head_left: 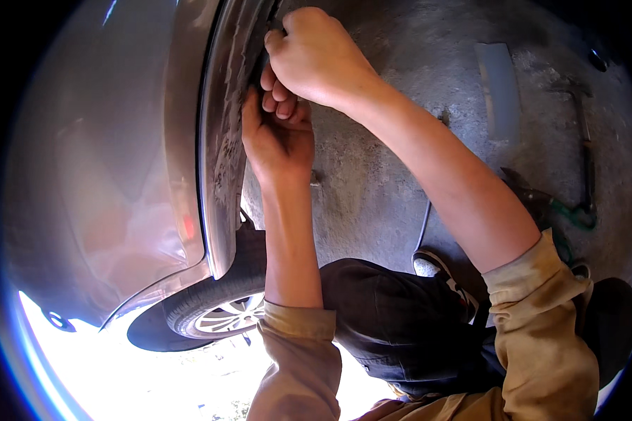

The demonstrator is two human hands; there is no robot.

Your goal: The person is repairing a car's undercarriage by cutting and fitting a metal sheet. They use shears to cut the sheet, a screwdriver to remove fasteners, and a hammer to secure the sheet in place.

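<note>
The person is wearing a tan work shirt whose sleeves (298,351) are sitting rolled up near the elbows, leaving both forearms bare. Dark trousers (393,316) are covering the legs, and what is probably a dark sneaker with a white sole (435,266) is showing beside them.

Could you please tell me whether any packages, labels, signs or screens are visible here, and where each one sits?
None are visible. The view shows only both hands at the car's wheel-arch edge, a wheel, and tools on the concrete floor.
</note>
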